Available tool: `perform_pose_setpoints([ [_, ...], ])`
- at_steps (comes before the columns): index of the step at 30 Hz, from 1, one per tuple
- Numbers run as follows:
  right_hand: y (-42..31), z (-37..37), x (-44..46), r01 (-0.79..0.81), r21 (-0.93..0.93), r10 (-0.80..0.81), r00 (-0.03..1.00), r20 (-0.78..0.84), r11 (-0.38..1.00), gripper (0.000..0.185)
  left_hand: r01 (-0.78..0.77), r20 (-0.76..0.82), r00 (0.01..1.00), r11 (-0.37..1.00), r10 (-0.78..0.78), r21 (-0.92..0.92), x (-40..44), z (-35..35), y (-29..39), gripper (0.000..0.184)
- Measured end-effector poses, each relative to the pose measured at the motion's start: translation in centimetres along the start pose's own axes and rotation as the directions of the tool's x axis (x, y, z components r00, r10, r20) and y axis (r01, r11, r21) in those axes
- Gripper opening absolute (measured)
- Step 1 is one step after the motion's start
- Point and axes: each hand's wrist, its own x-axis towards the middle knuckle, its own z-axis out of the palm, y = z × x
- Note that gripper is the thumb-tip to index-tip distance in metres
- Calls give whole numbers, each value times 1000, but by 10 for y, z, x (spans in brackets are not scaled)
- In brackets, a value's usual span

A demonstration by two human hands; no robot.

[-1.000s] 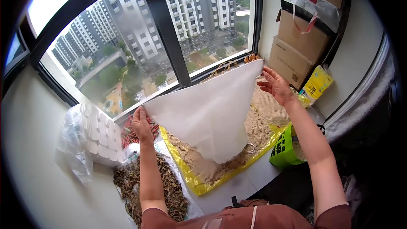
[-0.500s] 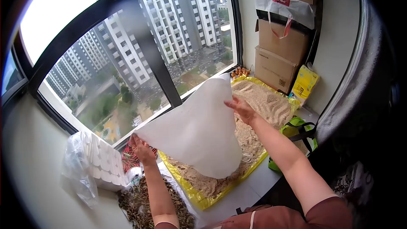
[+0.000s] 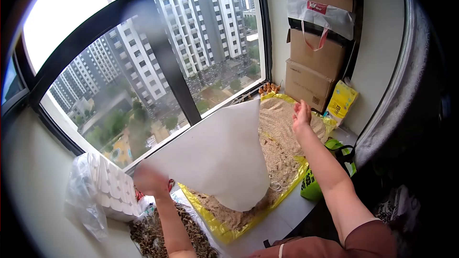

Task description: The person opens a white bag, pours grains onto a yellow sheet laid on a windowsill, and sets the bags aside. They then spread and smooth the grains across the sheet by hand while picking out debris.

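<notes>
- White cloth sheet point(image 3: 215, 162) is over the near, window-side part of the tan, sawdust-like material point(image 3: 282, 138); can't tell if it lies flat throughout or partly hangs above it.
- Left hand point(image 3: 152, 180) at the sheet's left corner, motion-blurred; can't tell whether the fingers pinch the cloth or are free of it.
- Right hand point(image 3: 301, 117) is off the sheet, fingers extended loosely, nothing visible in its grasp; it shows in front of the bare tan material, near the lower cardboard box point(image 3: 306, 83).
- Progress, judged from the layout: one part of the tan material covered, the part to the right and toward the boxes still uncovered; sheet's lower edge rounded and not pulled straight.
- Yellow plastic liner point(image 3: 303, 174) shows around the edges of the tan material, on the floor.
- White cord loop point(image 3: 276, 186) just beside the sheet's lower right edge.
- Heap of dried brown pods point(image 3: 146, 234) below the left hand, beside the white paper roll pack point(image 3: 114, 188).
- Green bag point(image 3: 313, 186) near the right forearm.
</notes>
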Motion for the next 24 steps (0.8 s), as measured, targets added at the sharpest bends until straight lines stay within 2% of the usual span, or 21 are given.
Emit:
perform_pose_setpoints([
  [1,-6,1,-4,5,36,-5,1000,-22,999,72,75,-47,996,994,-79,-82,1,3,15,15],
  [2,1,6,-13,-4,25,2,999,50,1000,73,269,60,961,875,-268,-403,-1,6,7,14],
  [3,-5,23,-41,-30,-50,41,973,228,998,71,425,171,875,549,-453,-720,-3,8,-1,14],
  [4,-7,29,-50,4,-105,28,955,296,994,74,460,267,749,186,-606,-868,-5,11,-10,15],
  [5,-5,32,-62,31,-155,27,934,357,987,77,441,332,671,-4,-663,-898,-8,13,-10,15],
  [6,0,32,-75,54,-199,33,911,411,978,81,494,346,690,65,-636,-867,-12,11,-10,21],
  [7,6,30,-86,83,-236,38,885,464,968,86,552,323,760,297,-563,-780,-21,8,-10,28],
  [8,11,32,-92,128,-263,30,851,524,956,90,484,274,875,702,-400,-522,-30,4,-14,37],
  [9,13,27,-93,102,-342,74,882,466,934,76,294,233,946,900,-225,-321,-40,10,-30,46],
  [10,19,29,-96,72,-372,132,859,494,925,69,107,87,993,910,-78,-402,-58,21,-65,25],
  [12,33,36,-100,18,-429,239,808,538,903,56,188,159,978,914,-139,-359,-74,50,-26,44],
  [13,37,44,-101,-19,-398,227,846,482,917,38,399,366,889,858,-276,-323,-65,48,-12,46],
  [14,33,49,-98,-23,-316,175,870,461,948,36,592,551,736,769,-393,-243,-57,46,7,52],
  [16,11,60,-87,-9,-151,70,913,402,988,31,561,417,815,725,-402,-399,-43,64,84,48],
  [18,-23,64,-75,157,64,-169,893,417,986,28,507,324,862,648,-389,-569,-17,69,131,48],
  [20,-29,60,-55,219,-29,-192,904,381,975,29,449,414,853,850,-317,-275,5,79,93,48],
  [21,-22,54,-53,178,-79,-140,926,351,981,28,443,486,830,853,-273,-275,11,86,87,49],
  [23,-20,51,-37,126,-169,-73,955,288,977,28,429,460,861,799,-219,-422,21,92,102,52],
  [24,-27,53,-38,179,-106,-136,936,325,978,29,433,449,869,760,-209,-485,21,92,110,54],
])
